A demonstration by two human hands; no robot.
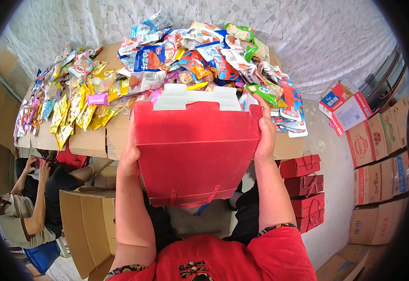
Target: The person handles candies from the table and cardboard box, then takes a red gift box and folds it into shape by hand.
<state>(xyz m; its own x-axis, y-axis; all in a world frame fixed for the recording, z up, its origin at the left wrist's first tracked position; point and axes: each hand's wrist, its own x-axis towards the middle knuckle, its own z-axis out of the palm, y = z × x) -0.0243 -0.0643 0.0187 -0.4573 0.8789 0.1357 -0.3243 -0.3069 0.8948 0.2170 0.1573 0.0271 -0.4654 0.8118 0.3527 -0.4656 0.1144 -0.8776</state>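
A red cardboard gift box [197, 158] with two strap ends near its lower edge is held up in front of me. My left hand [130, 154] grips its left side and my right hand [265, 130] its right side, both with thumbs on the near face. A notched white flap [197, 98] sticks out at the far end of the box. Behind it, a large heap of packaged snacks [150, 58] lies on the cardboard-covered table [85, 145]. Yellow snack packets [79, 105] and small wrapped sweets [35, 109] spread over the table's left part. The box's inside is hidden.
Several red boxes with ribbon handles [306, 207] stand on the floor at right. Farther right are stacked cartons [373, 182] and an open printed carton [348, 112]. An open brown carton [88, 228] stands at lower left, beside a seated person [25, 214] holding a phone.
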